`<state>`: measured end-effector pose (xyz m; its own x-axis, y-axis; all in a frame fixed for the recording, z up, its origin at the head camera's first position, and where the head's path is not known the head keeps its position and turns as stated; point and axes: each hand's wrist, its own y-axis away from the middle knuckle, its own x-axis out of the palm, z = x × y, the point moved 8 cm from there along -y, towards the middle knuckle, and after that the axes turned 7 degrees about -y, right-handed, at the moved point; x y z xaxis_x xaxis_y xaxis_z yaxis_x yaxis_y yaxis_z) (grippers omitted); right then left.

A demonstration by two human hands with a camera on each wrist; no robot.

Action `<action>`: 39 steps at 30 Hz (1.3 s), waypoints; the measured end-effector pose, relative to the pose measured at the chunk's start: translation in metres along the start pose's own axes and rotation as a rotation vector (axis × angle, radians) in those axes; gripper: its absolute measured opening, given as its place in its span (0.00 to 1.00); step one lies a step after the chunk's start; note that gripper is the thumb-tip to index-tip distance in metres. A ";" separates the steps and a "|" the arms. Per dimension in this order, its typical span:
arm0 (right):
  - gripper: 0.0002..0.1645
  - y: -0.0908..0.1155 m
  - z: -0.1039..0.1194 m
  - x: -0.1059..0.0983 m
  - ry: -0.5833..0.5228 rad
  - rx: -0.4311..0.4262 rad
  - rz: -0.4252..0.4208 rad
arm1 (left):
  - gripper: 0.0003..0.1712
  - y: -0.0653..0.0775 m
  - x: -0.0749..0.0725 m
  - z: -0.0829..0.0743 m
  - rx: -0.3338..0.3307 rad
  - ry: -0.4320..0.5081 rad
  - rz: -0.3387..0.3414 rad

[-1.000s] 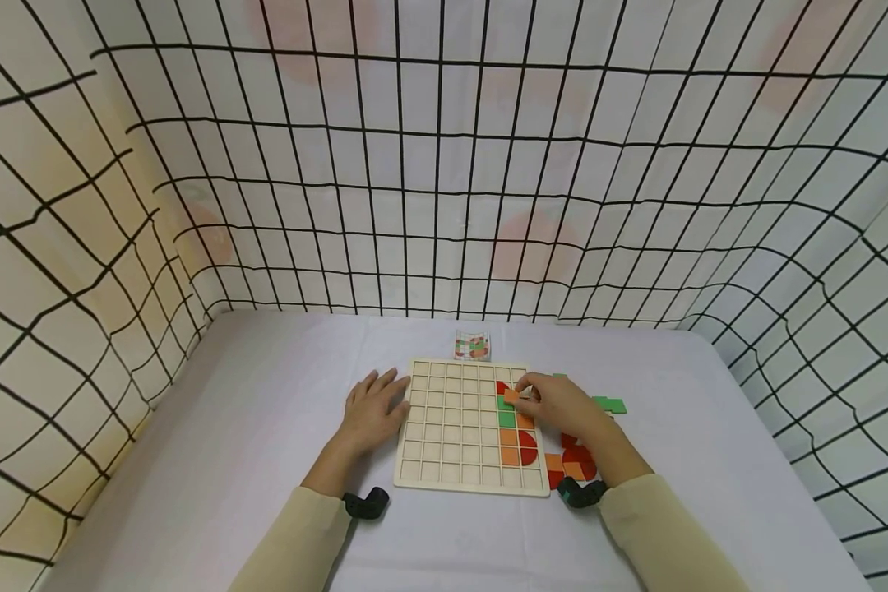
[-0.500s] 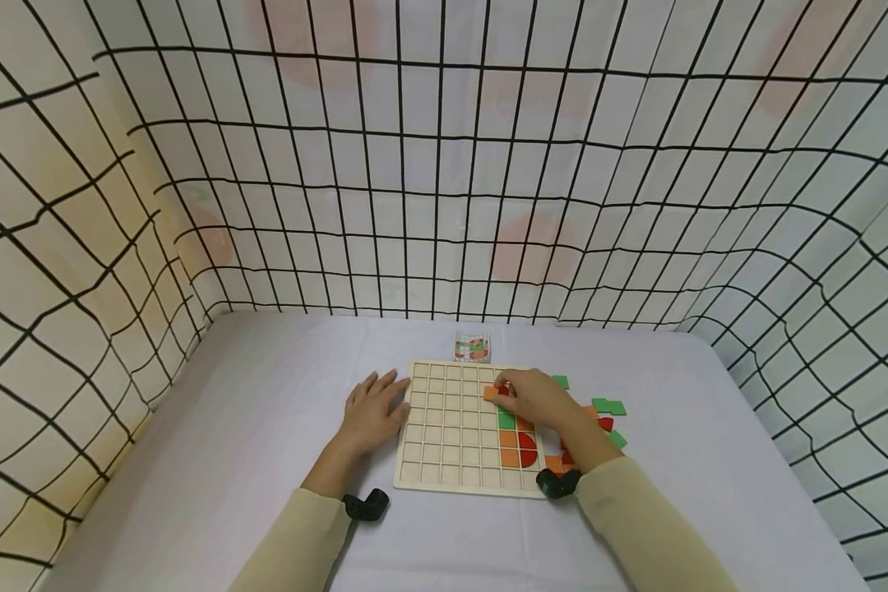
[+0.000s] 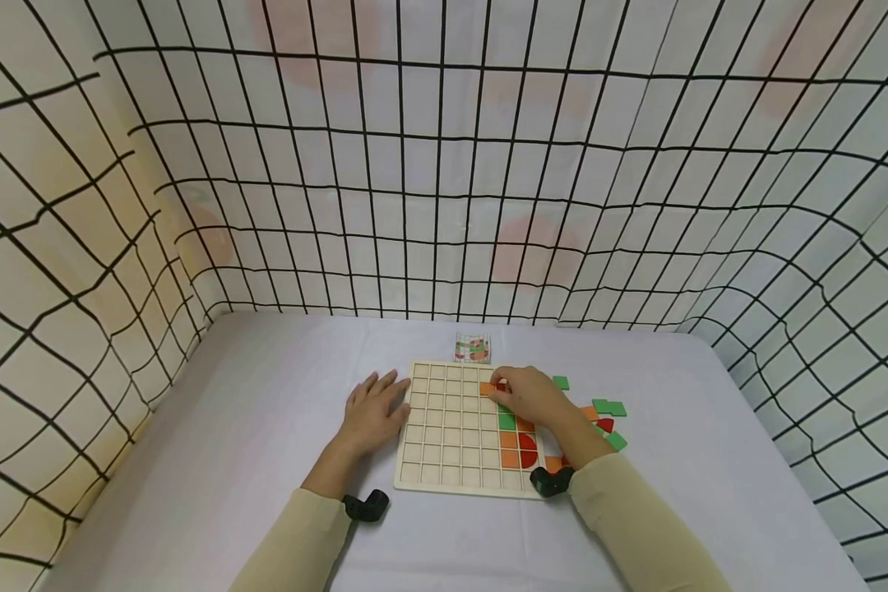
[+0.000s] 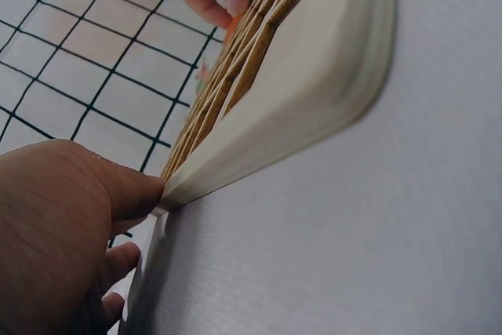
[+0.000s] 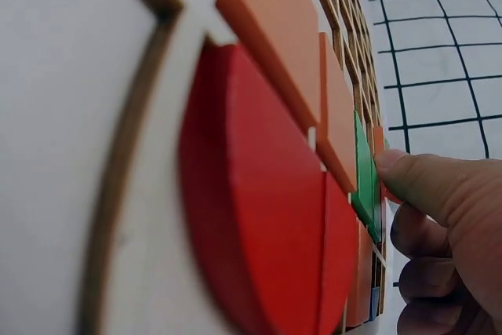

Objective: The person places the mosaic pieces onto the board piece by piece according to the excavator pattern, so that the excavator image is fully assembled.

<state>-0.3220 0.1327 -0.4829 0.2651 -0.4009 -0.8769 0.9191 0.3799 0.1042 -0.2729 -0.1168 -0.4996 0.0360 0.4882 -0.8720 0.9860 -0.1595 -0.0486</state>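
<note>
A wooden grid board (image 3: pixel 447 440) lies on the white cloth. My left hand (image 3: pixel 373 415) rests at its left edge, fingers spread. In the left wrist view its thumb (image 4: pixel 129 190) touches the board's edge. Over the upper right of the grid, my right hand (image 3: pixel 534 399) pinches an orange square tile (image 3: pixel 485 388) at a cell. Beneath and beside that hand, the right columns hold green tiles (image 3: pixel 506 421), orange tiles (image 3: pixel 510 450) and red rounded pieces (image 3: pixel 528 450). The right wrist view shows the red pieces (image 5: pixel 271 209) up close; the hand partly hides the pinched tile.
A small picture card (image 3: pixel 472 348) lies just beyond the board's far edge. Loose green pieces (image 3: pixel 609 407), a red piece (image 3: pixel 604 425) and orange ones (image 3: pixel 553 464) lie to the right, partly under the right forearm. A black wire grid (image 3: pixel 444 222) encloses the table's back and sides.
My right hand has moved left across the board with the orange tile, then slightly away from me, bringing it to a cell left of the red piece. The left hand has stayed put.
</note>
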 end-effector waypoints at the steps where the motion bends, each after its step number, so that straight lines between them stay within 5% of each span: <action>1: 0.17 0.000 0.000 0.000 0.001 0.002 -0.002 | 0.29 0.000 0.000 0.000 -0.001 0.003 0.000; 24: 0.19 0.008 -0.002 -0.002 -0.036 -0.008 0.015 | 0.29 -0.001 0.002 0.002 -0.003 -0.007 0.007; 39: 0.21 0.047 -0.067 -0.051 -0.149 0.163 -0.072 | 0.30 -0.001 0.003 0.002 -0.005 -0.001 0.011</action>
<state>-0.3121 0.2268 -0.4653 0.2263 -0.5457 -0.8069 0.9689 0.2109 0.1292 -0.2740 -0.1171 -0.5033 0.0472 0.4859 -0.8727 0.9864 -0.1604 -0.0359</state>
